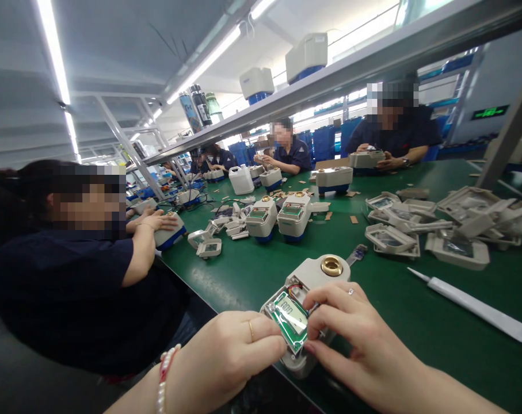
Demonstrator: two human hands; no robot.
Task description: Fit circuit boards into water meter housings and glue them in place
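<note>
My left hand (237, 351) and right hand (347, 328) both press on the green circuit board (292, 320), which sits in the open meter (319, 276) on the green table (416, 322) between them.

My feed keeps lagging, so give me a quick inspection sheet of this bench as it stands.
Surface: green bench mat.
Job's things: grey plastic meter with brass port, green circuit board in its open top.
Clutter: heap of grey plastic covers, two assembled meters, white tube.
Grippers: left hand and right hand both pinch the board.
Cables: red wire inside the meter.
Surroundings: co-workers seated; overhead shelf.
</note>
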